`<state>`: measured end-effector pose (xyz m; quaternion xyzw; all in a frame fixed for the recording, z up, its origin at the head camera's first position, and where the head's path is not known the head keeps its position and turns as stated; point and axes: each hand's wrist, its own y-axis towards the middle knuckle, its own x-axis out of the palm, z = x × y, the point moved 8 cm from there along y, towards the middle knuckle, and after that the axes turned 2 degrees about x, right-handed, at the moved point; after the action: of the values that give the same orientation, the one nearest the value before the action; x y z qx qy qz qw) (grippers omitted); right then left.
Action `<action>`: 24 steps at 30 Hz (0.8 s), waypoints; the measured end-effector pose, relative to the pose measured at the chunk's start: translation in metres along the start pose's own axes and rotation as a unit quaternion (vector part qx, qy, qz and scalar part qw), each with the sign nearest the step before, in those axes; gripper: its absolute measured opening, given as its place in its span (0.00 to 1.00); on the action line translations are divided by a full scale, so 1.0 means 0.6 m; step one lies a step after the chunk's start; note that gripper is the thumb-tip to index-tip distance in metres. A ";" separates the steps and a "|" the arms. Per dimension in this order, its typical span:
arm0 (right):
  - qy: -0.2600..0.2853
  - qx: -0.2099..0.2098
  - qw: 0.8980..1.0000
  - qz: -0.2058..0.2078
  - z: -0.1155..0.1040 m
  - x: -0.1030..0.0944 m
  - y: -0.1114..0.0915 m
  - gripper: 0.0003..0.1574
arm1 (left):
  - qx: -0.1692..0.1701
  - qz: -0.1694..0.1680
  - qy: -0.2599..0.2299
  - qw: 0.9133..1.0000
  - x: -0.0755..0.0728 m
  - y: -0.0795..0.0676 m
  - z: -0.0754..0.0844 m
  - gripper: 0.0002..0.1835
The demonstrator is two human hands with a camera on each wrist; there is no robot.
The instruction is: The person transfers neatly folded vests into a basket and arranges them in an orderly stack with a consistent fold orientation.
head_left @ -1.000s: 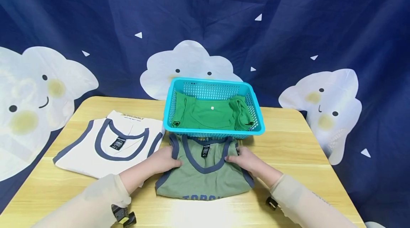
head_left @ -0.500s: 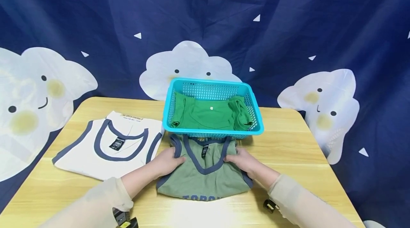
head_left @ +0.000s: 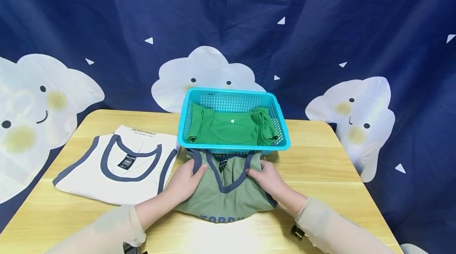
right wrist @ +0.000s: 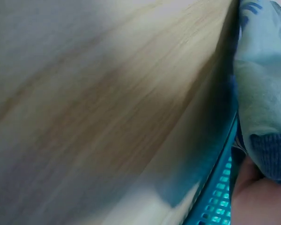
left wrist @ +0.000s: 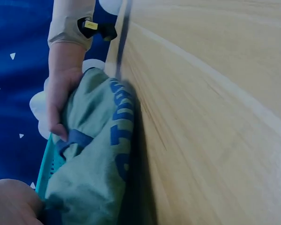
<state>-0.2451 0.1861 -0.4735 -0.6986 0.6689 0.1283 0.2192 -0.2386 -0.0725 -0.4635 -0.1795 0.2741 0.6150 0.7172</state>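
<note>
One white, navy-trimmed fabric tank top lies folded at far left, apparently leaving you room to work. Your left hand grips one side of the sage-green, navy-trimmed fabric tank top, just in front of the turquoise plastic mesh basket; your right hand grips the other, probably to support it evenly.

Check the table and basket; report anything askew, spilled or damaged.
Nothing looks spilled or damaged. The green top in the turquoise basket is slightly untidy: bunched at its right end, unlike its flatter middle. The sage-green tank top is creased, but the left hand and right hand grip it.
</note>
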 end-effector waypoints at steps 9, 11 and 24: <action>-0.011 -0.029 0.998 0.047 -0.019 -0.015 -0.008 0.07 | 0.018 0.068 0.030 0.997 -0.026 -0.008 0.008 0.18; -0.007 -0.030 0.998 0.050 -0.021 -0.017 -0.010 0.08 | 0.023 0.082 0.034 0.996 -0.032 -0.010 0.006 0.18; 0.031 -0.028 0.996 0.081 -0.036 -0.038 -0.019 0.20 | 0.098 0.150 0.041 0.983 -0.079 -0.009 0.030 0.19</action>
<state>-0.2376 0.1960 -0.4424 -0.6518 0.7258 0.1427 0.1676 -0.2349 -0.0999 -0.4205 -0.0897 0.3859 0.6777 0.6195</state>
